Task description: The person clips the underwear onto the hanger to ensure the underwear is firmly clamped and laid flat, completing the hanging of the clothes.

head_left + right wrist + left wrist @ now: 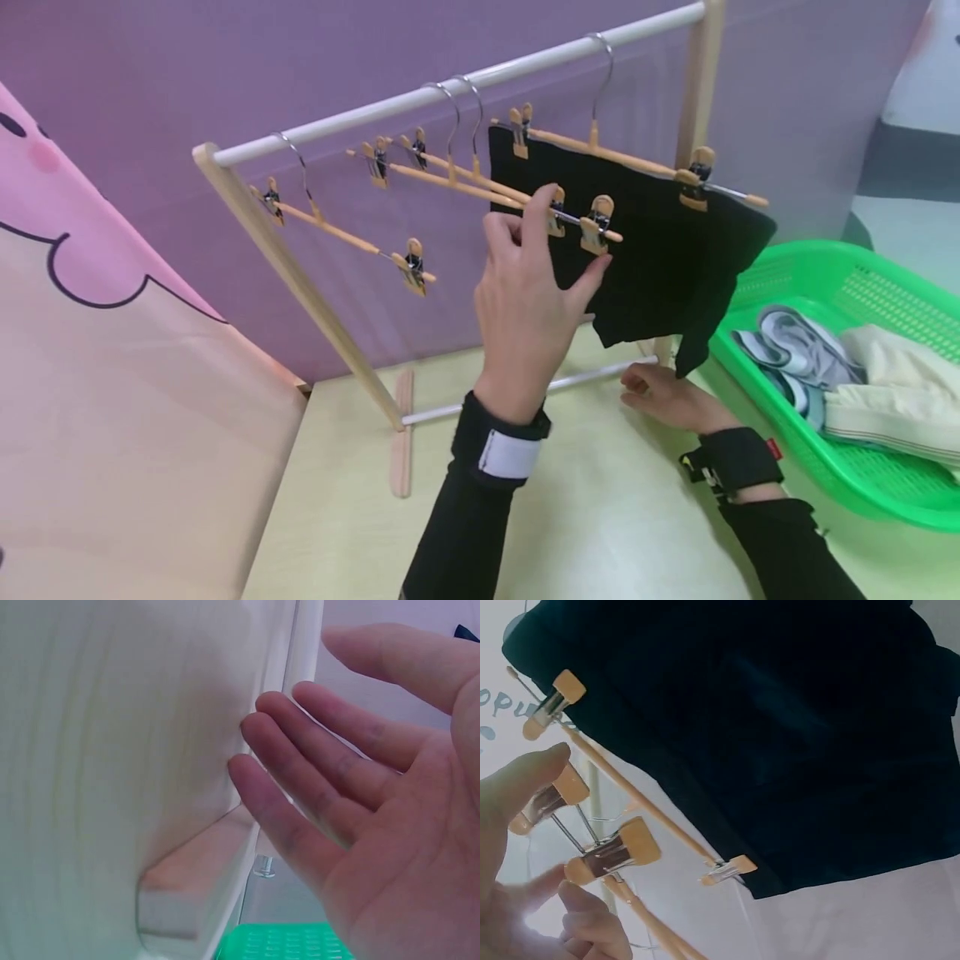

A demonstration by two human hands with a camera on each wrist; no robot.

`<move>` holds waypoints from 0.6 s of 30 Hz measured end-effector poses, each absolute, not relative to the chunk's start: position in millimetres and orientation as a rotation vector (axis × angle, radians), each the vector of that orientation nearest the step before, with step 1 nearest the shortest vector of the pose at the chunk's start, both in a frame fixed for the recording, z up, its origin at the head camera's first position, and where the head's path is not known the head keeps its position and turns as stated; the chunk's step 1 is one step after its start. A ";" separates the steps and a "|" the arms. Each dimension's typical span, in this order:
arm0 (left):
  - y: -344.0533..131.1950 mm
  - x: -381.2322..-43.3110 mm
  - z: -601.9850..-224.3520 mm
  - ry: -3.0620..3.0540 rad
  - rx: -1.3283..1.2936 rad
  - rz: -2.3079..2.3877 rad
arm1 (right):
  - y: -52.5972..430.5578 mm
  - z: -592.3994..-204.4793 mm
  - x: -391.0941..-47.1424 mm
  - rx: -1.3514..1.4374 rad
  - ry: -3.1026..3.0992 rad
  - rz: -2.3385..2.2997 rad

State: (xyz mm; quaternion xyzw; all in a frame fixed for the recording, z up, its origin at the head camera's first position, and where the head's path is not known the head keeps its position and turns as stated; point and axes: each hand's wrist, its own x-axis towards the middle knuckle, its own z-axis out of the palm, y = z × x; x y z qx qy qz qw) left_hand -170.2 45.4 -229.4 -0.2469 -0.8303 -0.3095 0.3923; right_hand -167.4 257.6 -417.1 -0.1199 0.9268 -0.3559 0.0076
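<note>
My left hand (525, 287) is raised at two wooden clip hangers that hang close together on the rack. In the left wrist view its thumb and forefinger pinch the near-end clips (619, 851) of these hangers from either side. No garment hangs from this pair. Just beyond, black shorts (637, 242) hang from the clips of another wooden hanger (630, 156). Low by the rack's bottom rail, my right hand (671, 397) holds nothing. Its fingers are loosely extended beside the tabletop in the right wrist view.
The rack has a white top rail (525, 62) and a wooden foot (402, 433). A bare clip hanger (345, 232) hangs at the left. At the right, a green basket (817, 258) holds folded grey (806, 346) and cream cloth (892, 400). A purple backdrop stands behind.
</note>
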 end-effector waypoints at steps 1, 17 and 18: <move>45.5 -172.2 -230.4 -2.117 -0.635 -0.784 | 257.7 -418.3 -168.1 -0.368 2.898 -1.109; 24.3 -187.3 -252.1 -1.968 -0.604 -0.820 | 256.7 -420.9 -171.0 -0.320 2.963 -1.026; 23.2 -187.1 -252.0 -1.947 -0.605 -0.810 | 256.4 -421.5 -171.6 -0.316 2.965 -1.025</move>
